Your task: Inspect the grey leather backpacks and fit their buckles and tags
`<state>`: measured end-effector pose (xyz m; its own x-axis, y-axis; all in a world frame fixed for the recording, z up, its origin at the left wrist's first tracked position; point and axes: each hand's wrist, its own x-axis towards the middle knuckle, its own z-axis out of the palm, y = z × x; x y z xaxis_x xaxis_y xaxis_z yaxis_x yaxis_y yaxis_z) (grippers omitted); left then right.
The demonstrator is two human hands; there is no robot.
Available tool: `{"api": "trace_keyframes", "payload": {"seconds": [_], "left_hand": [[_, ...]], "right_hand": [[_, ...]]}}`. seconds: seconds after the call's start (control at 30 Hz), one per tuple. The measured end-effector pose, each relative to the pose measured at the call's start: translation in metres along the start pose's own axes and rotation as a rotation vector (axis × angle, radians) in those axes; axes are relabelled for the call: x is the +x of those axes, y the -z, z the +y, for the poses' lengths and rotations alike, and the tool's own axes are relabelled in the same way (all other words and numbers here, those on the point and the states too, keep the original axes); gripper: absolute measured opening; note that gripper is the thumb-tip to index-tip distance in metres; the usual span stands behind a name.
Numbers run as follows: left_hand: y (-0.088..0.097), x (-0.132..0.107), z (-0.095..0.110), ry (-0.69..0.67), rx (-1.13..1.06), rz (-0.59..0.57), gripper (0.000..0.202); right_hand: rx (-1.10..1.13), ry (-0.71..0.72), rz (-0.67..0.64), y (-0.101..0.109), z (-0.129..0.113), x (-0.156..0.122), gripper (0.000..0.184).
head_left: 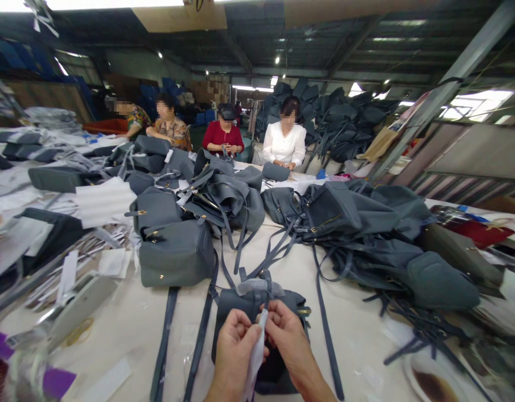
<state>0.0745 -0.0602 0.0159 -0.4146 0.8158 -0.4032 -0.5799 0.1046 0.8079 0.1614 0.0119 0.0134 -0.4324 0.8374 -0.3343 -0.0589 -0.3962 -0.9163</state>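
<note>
A dark blue-grey backpack (234, 304) lies on the table right in front of me, with clear wrapping (244, 286) around its top handle. Over it, my left hand (236, 346) pinches a thin white wrapping strip (254, 363) between thumb and fingers. My right hand (288, 338) is closed at the strip's upper end, where a narrow grey strap (265, 298) comes out between the fingertips. The two hands nearly touch. What lies under the right fingers is partly hidden. A zipper pull (304, 311) shows at the bag's right side.
Grey backpacks pile up at the right (336, 209) and centre-left (177, 251), their straps trailing over the pale table (278, 259). A bowl of brown liquid (433, 385) stands at lower right. Paper strips (68, 273) lie left. Several co-workers sit across, including one in white (284, 142).
</note>
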Motion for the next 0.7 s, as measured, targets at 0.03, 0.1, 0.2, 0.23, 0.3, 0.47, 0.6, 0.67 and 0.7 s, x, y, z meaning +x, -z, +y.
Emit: {"api": "trace_keyframes", "payload": {"seconds": [0.03, 0.1, 0.2, 0.23, 0.3, 0.47, 0.6, 0.67, 0.7], "left_hand": [[-0.001, 0.0, 0.0, -0.011, -0.004, 0.004, 0.046], [0.0, 0.0, 0.0, -0.016, -0.033, -0.005, 0.047], [0.002, 0.001, 0.001, -0.005, -0.128, -0.064, 0.047], [0.003, 0.001, 0.002, 0.007, -0.161, -0.088, 0.047], [0.004, 0.0, 0.004, 0.05, -0.216, -0.118, 0.046], [0.006, -0.004, 0.01, 0.224, -0.221, -0.133, 0.04], [0.007, -0.006, 0.006, 0.216, -0.193, -0.098, 0.032], [0.007, -0.005, 0.003, 0.193, -0.205, -0.102, 0.032], [0.008, -0.005, 0.002, 0.194, -0.203, -0.111, 0.032]], "right_hand": [[0.005, -0.018, -0.018, 0.0, 0.0, -0.001, 0.033], [0.076, -0.067, -0.067, 0.001, -0.003, -0.003, 0.033], [0.276, -0.148, -0.161, 0.003, -0.007, -0.006, 0.039], [0.336, -0.17, -0.193, 0.004, -0.008, -0.007, 0.04], [0.428, -0.194, -0.269, 0.005, -0.008, -0.007, 0.04], [0.49, -0.171, -0.419, 0.008, -0.002, -0.006, 0.046], [0.274, -0.136, -0.357, 0.011, 0.001, -0.002, 0.051], [0.18, -0.107, -0.322, 0.015, 0.002, 0.0, 0.048], [0.15, -0.09, -0.315, 0.017, 0.003, 0.001, 0.045]]}}
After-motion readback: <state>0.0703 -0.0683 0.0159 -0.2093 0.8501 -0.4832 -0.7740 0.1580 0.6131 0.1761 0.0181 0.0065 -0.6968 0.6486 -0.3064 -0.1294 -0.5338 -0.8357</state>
